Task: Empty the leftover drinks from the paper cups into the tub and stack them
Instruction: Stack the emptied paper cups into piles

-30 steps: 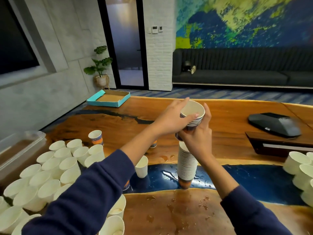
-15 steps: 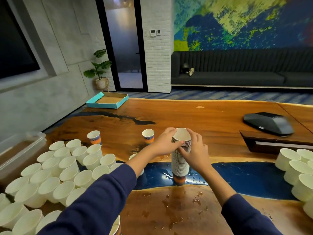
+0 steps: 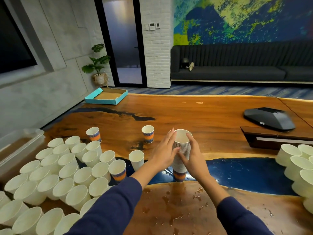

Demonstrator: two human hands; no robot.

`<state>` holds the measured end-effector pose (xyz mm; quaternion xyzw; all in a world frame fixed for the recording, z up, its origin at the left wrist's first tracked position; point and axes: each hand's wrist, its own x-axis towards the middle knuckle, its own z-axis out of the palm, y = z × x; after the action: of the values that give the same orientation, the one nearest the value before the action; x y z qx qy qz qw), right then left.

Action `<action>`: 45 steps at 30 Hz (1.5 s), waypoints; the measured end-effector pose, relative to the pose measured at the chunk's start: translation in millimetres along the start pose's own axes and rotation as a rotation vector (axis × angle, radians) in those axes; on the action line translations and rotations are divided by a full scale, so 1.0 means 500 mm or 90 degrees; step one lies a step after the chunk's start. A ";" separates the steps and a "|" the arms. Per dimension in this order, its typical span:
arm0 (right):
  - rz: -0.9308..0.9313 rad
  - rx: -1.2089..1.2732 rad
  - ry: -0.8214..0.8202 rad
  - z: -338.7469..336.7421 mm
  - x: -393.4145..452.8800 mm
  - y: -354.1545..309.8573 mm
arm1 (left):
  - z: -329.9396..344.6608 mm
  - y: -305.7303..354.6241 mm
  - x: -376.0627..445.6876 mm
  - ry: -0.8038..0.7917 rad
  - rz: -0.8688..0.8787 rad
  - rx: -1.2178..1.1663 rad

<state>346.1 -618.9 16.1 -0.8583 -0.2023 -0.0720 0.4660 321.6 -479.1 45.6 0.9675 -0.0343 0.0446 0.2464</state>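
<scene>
A tall stack of nested paper cups (image 3: 181, 146) stands upright on the blue strip of the wooden table (image 3: 211, 116), its orange and blue bottom cup showing below my hands. My left hand (image 3: 165, 150) lies with straight fingers against the stack's left side, up to the rim. My right hand (image 3: 194, 156) wraps the right side, thumb at the rim. Both hands clasp the stack between them. The clear plastic tub (image 3: 20, 145) holding brownish liquid sits at the table's left edge.
Several loose white cups (image 3: 67, 168) crowd the near left, and more cups (image 3: 294, 160) lie piled at the right edge. Single cups (image 3: 148, 134) (image 3: 93, 134) (image 3: 136, 159) stand beyond. Spilled drops (image 3: 177, 209) wet the near table. Farther back are a teal box (image 3: 106, 96) and a black device (image 3: 269, 118).
The few cups I held above the stack have come down and nested onto it. Both hands have slid lower along the stack, and the view has tilted down.
</scene>
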 end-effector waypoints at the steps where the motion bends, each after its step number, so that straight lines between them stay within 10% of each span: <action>1: 0.001 -0.021 -0.004 -0.001 0.002 0.001 | -0.005 0.000 0.003 -0.009 0.000 0.009; 9: -0.130 -0.236 0.147 -0.016 0.028 -0.056 | -0.108 -0.032 0.041 -0.026 0.092 -0.021; 17: -0.309 -0.161 0.200 0.084 0.090 -0.153 | -0.151 -0.180 0.091 0.017 -0.091 -0.016; 25: -0.083 -0.256 -0.058 0.253 0.173 -0.074 | -0.098 -0.337 0.168 -0.072 -0.220 0.071; 32: 0.163 -0.238 -0.081 0.355 0.224 0.027 | -0.021 -0.407 0.258 -0.075 -0.216 0.149; 45: 0.161 -0.191 -0.019 0.420 0.258 0.066 | 0.003 -0.434 0.263 -0.019 -0.025 0.077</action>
<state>463.2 -424.4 -85.5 -0.9376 -0.0870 -0.0296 0.3355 471.6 -295.6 -44.8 0.9816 -0.0160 0.0276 0.1880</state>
